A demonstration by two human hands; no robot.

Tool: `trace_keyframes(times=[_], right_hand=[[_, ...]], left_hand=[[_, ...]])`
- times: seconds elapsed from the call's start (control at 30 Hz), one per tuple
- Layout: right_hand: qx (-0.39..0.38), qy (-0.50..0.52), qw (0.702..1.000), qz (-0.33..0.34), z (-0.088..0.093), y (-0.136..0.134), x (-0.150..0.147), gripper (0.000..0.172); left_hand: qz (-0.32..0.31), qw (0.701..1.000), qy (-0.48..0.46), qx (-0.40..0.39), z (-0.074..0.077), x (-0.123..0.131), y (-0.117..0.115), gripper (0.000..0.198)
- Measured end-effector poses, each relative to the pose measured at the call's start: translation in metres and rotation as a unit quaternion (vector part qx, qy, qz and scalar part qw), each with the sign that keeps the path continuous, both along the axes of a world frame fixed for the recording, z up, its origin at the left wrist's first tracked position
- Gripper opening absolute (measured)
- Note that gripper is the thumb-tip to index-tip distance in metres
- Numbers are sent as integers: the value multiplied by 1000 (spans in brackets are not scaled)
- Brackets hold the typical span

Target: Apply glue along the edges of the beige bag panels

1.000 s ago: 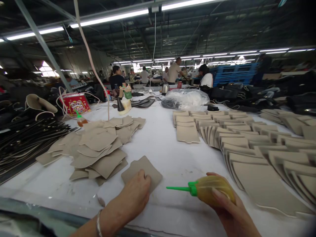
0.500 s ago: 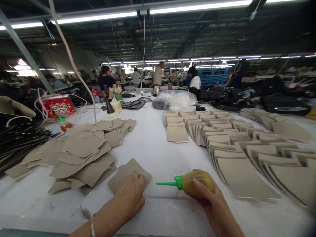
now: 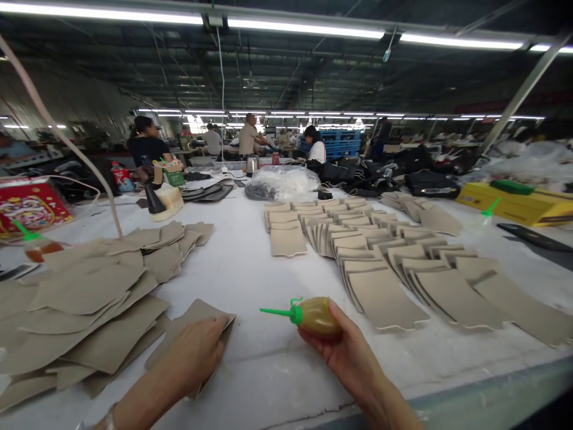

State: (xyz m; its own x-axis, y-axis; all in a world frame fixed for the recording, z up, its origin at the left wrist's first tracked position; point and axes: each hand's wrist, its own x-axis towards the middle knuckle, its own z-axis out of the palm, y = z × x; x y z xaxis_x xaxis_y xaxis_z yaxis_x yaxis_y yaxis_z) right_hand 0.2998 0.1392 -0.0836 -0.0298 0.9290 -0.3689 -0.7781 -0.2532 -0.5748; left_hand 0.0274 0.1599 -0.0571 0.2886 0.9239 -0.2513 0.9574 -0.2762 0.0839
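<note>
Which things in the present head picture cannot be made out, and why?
In the head view:
Middle of the gray piece: covered by the left hand.
Back end of the squeeze bottle: hidden by the right hand.
Left end of the red box: cut off by the left edge.
Worker in beige: too small for details.

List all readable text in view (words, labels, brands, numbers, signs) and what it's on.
No text can be read with certainty.
Red printed cardboard box: pale stylised print, too blurred to read.
Red plastic bottle with blue on its lower part: any print too small.
Small green open-topped carton: any print too small.
Amber squeeze bottle with green nozzle, in the right hand: none visible.
</note>
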Motion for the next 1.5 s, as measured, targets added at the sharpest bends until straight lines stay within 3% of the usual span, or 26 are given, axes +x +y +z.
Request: trace_keyframes(times=[0.1,0.17,0.27,0.4,0.57,0.77,0.87,1.17,1.5], right_hand=[[37,-44,998,7,2,-4,-1,48],[99,-143,985,8,4,-7,-1,51],[172,-321,931,-1,8,-8,-3,60],[229,-461,857,-2,17,-7,-14,57],[277,-543,793,8,20,-4,-32,54],[390,-614,687,14,20,7,-38,47],[420,-627,656,21,23,11,-42,43],[448,-652,611,31,22,12,-42,40],[402,-636,657,45,12,15,-38,42]], left_hand=[[-9,999,-39,19,-4,-7,2,46],[-20,997,-78,21,-5,-10,2,50],[-32,989,-140,19,-9,-13,0,53],[-16,980,-197,11,-13,-15,-2,54],[-24,972,-232,13,-9,-14,-6,50],[-24,976,-217,15,-1,-9,-8,39],[-23,975,-221,15,-1,-9,-7,36],[-13,980,-197,32,-5,-6,-9,21],[-14,969,-245,37,-11,-6,-10,28]])
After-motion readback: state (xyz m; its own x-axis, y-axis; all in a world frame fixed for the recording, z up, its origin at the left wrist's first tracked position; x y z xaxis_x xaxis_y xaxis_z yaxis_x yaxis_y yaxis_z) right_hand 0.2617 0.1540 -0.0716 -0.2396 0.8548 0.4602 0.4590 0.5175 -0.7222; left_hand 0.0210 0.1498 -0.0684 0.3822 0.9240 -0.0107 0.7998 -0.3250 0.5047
